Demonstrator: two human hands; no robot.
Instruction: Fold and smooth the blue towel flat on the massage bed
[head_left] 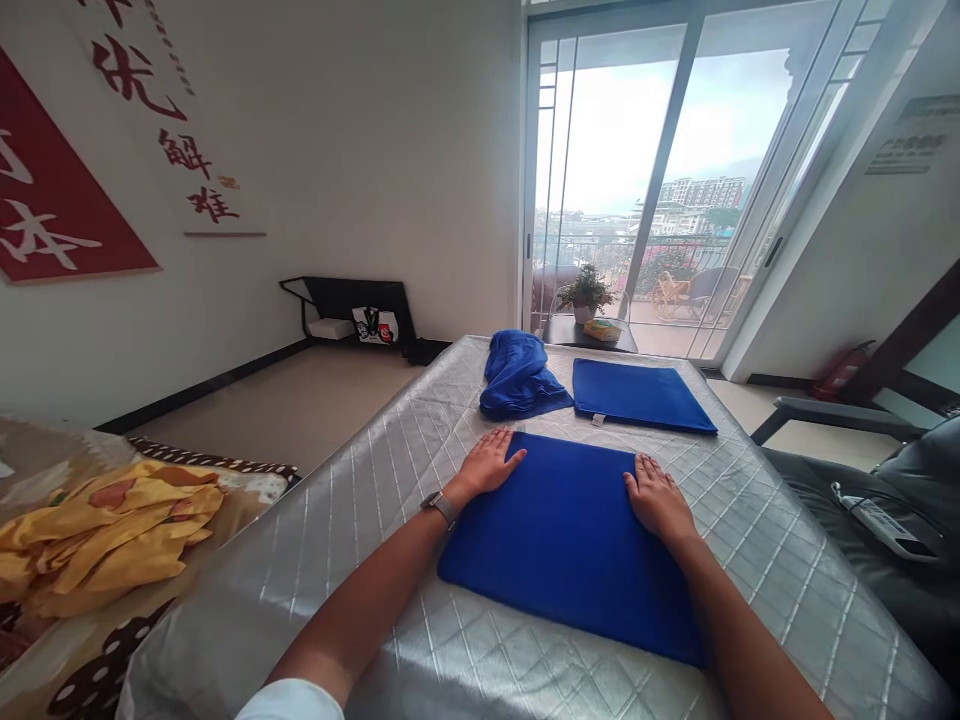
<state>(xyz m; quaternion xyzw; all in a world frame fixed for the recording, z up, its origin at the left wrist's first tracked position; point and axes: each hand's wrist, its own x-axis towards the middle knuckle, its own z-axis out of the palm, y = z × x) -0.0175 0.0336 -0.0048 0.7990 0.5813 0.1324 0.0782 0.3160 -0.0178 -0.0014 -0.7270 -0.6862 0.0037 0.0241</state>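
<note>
A blue cloth (574,550), looking like a folded towel, lies flat as a rectangle on the silver quilted table cover (360,560). My left hand (487,465) rests on its far left corner with the fingers stretched out. On the far right corner lies my right hand (658,497), flat, its thumb a little apart from the fingers. Neither hand grasps anything. Beyond them, a second blue cloth (641,395) is laid out as a flat rectangle with a small white label at its near edge. To its left sits a crumpled blue cloth (519,375) in a loose heap.
Yellow patterned fabric (120,530) is piled at the left. A dark armchair (810,485) stands close on the right, with a white power strip (885,522) on it. Past the table's far end, a small stand holds a potted plant (586,292) before the glass sliding door (607,150).
</note>
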